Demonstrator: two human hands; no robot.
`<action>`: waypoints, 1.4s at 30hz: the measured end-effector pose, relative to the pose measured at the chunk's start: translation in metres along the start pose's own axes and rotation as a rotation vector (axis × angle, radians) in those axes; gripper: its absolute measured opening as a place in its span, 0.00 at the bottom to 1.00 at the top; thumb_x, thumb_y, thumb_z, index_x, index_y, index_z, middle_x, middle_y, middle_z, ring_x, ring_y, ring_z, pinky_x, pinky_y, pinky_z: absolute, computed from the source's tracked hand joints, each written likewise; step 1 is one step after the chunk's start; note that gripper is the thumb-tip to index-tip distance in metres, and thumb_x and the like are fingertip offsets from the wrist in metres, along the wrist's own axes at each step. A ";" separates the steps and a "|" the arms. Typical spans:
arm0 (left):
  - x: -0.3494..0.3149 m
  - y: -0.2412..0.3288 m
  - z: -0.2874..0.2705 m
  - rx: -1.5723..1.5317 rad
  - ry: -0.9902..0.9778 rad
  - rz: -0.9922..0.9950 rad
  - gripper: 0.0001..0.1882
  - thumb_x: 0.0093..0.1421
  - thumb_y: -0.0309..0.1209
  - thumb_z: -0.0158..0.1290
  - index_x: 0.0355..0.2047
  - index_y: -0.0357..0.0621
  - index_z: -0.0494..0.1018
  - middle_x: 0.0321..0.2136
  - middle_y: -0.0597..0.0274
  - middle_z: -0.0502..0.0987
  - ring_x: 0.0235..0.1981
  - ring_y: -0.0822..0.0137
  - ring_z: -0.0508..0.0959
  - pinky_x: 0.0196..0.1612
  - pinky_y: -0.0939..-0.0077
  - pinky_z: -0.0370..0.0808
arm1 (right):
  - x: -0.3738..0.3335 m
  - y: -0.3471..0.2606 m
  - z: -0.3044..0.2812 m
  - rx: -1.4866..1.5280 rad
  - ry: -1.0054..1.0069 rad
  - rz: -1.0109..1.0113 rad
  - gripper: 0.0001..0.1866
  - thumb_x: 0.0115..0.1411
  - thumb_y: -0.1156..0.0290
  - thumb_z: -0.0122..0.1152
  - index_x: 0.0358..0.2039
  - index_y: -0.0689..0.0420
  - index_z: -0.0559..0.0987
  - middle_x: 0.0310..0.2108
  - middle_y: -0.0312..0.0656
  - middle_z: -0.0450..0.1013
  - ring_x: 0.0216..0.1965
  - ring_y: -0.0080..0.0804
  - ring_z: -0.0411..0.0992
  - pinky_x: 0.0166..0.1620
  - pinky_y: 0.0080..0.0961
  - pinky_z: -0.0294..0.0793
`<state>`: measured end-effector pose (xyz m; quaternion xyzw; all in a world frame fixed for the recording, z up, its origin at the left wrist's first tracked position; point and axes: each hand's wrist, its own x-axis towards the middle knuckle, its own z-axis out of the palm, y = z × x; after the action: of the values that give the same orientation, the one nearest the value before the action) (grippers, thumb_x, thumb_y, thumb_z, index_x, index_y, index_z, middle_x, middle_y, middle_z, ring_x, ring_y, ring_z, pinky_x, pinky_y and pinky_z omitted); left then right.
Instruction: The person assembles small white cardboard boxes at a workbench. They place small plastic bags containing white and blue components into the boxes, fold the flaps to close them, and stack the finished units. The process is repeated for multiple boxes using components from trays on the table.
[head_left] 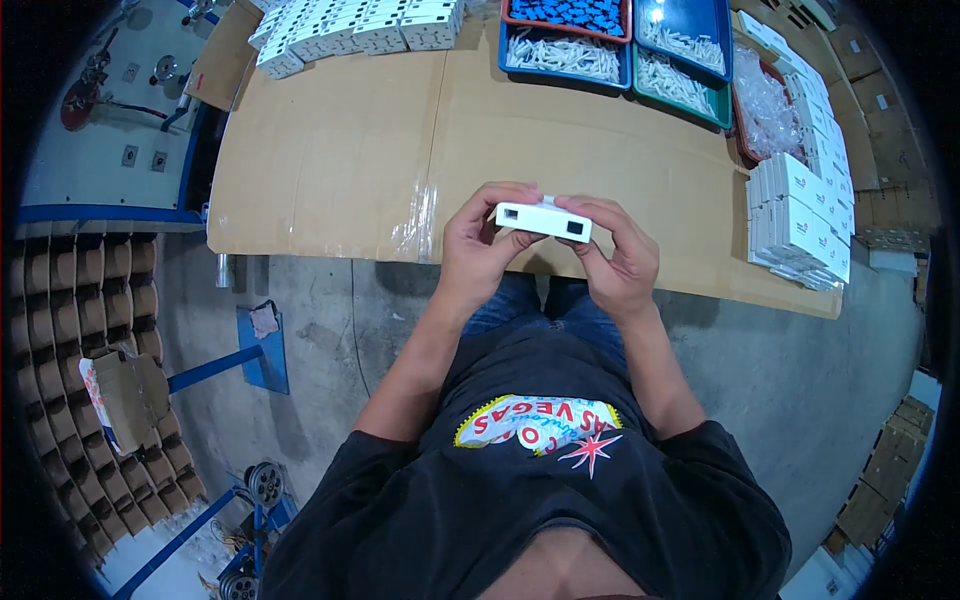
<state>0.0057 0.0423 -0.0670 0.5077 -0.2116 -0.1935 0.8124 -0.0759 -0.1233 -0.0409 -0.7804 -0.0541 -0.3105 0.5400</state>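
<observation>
Both hands hold a small flat white box (544,221) between them, just over the table's near edge. The side turned toward me has a dark square opening near each end. My left hand (486,240) grips its left end, thumb underneath and fingers along the top. At the right end my right hand (614,250) pinches it the same way, its thumb below the right opening. Whether it is a carton or a plastic housing I cannot tell. Its far side is hidden by my fingers.
A cardboard-covered table (330,170) lies ahead. Stacked white boxes (350,30) stand at its far left, more white cartons (800,220) at its right. Toward the back are a blue tray (563,62) of white pieces, a green tray (680,90) and a reddish tray of blue pieces (570,14).
</observation>
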 end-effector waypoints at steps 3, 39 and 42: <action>-0.004 -0.003 0.000 0.032 0.027 0.015 0.16 0.60 0.16 0.62 0.47 0.39 0.74 0.49 0.56 0.79 0.54 0.62 0.79 0.58 0.69 0.79 | 0.001 -0.006 -0.003 0.041 -0.054 0.136 0.16 0.56 0.84 0.68 0.47 0.63 0.82 0.44 0.48 0.82 0.46 0.37 0.81 0.49 0.28 0.79; 0.017 0.000 -0.047 0.259 0.032 -0.239 0.22 0.71 0.32 0.54 0.63 0.43 0.68 0.48 0.62 0.79 0.46 0.72 0.78 0.47 0.75 0.77 | 0.006 0.043 0.009 0.113 -0.256 0.704 0.14 0.64 0.75 0.67 0.50 0.63 0.78 0.42 0.41 0.80 0.40 0.24 0.78 0.44 0.23 0.78; 0.030 -0.011 -0.062 0.253 0.132 -0.286 0.20 0.75 0.40 0.47 0.62 0.45 0.68 0.48 0.62 0.80 0.45 0.72 0.78 0.45 0.74 0.78 | 0.027 0.052 0.009 0.143 -0.180 0.656 0.16 0.64 0.79 0.66 0.52 0.63 0.77 0.41 0.41 0.80 0.41 0.23 0.78 0.44 0.21 0.78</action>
<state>0.0634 0.0680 -0.0969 0.6420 -0.1062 -0.2453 0.7186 -0.0288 -0.1434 -0.0701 -0.7408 0.1306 -0.0456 0.6573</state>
